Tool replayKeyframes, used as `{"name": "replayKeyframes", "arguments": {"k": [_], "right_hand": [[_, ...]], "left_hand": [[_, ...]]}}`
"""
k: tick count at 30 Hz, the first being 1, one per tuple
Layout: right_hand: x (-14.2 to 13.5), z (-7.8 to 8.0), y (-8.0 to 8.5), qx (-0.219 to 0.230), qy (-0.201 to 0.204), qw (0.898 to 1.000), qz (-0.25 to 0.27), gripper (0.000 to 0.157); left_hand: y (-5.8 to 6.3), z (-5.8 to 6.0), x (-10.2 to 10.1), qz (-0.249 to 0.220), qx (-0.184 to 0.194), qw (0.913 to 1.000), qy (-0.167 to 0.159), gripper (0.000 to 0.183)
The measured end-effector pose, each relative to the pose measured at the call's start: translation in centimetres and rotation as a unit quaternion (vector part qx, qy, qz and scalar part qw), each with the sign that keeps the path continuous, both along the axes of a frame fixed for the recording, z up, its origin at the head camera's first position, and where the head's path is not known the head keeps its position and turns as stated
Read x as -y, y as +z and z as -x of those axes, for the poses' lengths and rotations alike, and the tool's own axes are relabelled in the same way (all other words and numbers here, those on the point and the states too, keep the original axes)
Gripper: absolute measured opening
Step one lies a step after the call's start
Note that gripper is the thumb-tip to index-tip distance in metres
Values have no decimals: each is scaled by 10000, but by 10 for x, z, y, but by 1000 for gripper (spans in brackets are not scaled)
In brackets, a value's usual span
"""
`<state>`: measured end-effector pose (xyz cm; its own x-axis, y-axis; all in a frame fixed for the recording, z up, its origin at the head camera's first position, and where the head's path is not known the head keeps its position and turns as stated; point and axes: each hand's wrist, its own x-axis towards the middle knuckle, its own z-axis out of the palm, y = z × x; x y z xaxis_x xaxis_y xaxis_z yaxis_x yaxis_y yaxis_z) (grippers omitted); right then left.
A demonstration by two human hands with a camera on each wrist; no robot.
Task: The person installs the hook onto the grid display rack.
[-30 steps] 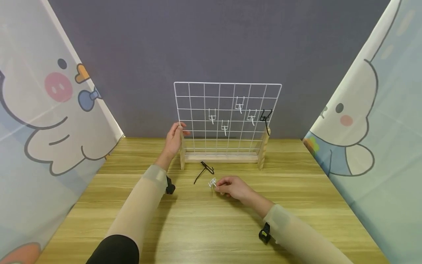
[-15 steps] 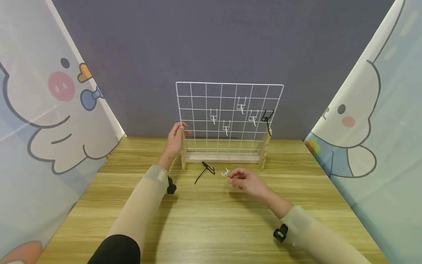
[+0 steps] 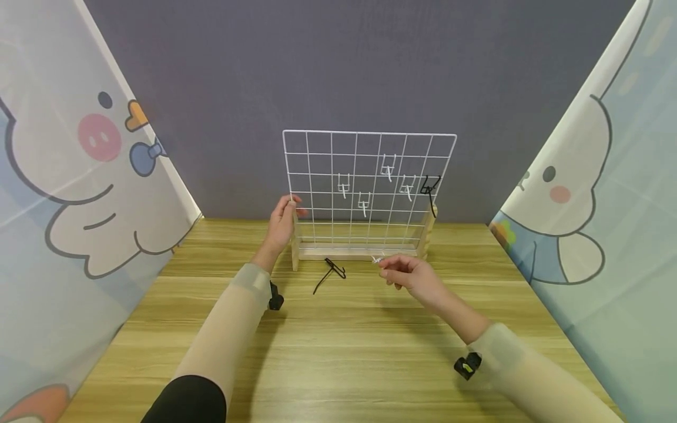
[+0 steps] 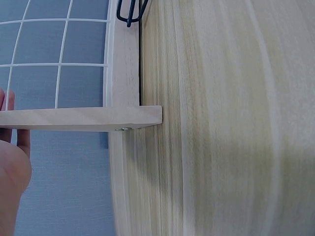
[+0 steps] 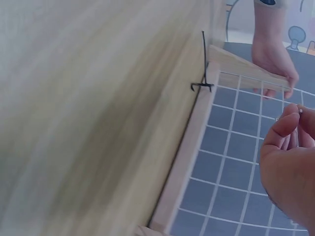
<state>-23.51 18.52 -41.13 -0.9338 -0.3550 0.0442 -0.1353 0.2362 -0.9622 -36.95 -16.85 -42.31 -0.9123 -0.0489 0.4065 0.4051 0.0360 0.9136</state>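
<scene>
A white wire grid rack [image 3: 345,145] stands upright in a pale wooden base. My left hand [image 3: 280,225] grips its left wooden post [image 4: 74,118], thumb and fingers on either side. My right hand [image 3: 418,281] pinches a small white hook [image 3: 377,259] between thumb and fingertips, in front of the base's lower rail; the fingers mostly hide it in the right wrist view. Several white hooks [image 3: 364,204] hang on the grid, and a black hook [image 3: 431,189] hangs near its right edge. Another black hook [image 3: 330,275] lies on the table before the rack.
The wooden table [image 3: 328,352] extends around the rack. Behind it rises a dark grey backdrop [image 3: 349,64]. Cartoon-printed cloths [image 3: 100,200] flank the table on both sides.
My right hand has lifted the white hook off the table area and carried it right and toward the rack. The left hand keeps its grip on the post.
</scene>
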Motion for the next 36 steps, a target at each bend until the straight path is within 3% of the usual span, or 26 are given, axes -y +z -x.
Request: {"name": "replayKeyframes", "arguments": {"k": [13,22,31,36], "right_hand": [[-29,0,61,-421,-476,9980,-72,24],[-51,12,102,-992,-1014,9895,281,15],[-65,31,118,-1017,-1286,9835,769,26],[-69,42,122,-1008,-1447,9788,1041,20]], "left_hand": [[1,0,-1,78,23,10000,-28,39],[1,1,0,90,-26,9999,51,40],[0,0,1,-35,-31,10000,-26,38],[0,2,0,-104,-54,9999,-29,37]]}}
